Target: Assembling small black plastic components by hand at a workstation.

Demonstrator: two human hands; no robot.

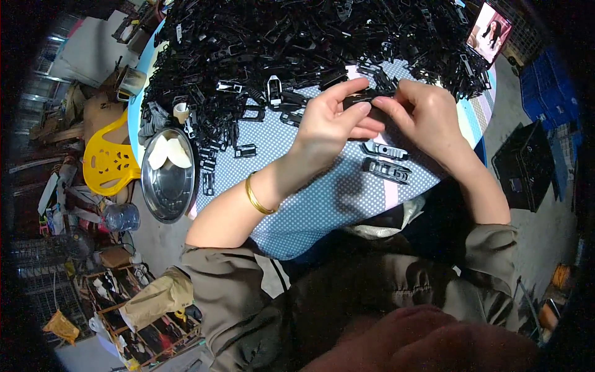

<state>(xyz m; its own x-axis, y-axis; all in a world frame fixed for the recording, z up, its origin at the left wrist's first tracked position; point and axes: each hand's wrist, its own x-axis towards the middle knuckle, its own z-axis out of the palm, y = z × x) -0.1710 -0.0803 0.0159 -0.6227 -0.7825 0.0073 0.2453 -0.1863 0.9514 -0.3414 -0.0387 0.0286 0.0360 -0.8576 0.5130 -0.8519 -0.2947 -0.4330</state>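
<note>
From the head view we see both hands meeting over the desk (322, 204), which wears a blue cloth with white dots. Our left hand (331, 124) and our right hand (424, 118) are together, fingertips pinched from either side on one small black plastic clip (361, 99), held just above the cloth at about twelve o'clock from the wrists. A gold bangle (257, 197) circles the left wrist.

Just below the hands, at six o'clock from the held clip, two more black clips (385, 160) lie side by side on the cloth, apart from the fingers. A huge pile of black clips (279, 43) fills the far half of the desk, from ten to two o'clock.

At nine o'clock, a round steel bowl (167, 177) sits at the desk's left edge with pale pieces inside. Beyond it stands a yellow plastic chair (108, 158). At two o'clock a phone (489, 31) stands propped with its screen lit. On the floor at three o'clock we see a dark crate (524, 164).
</note>
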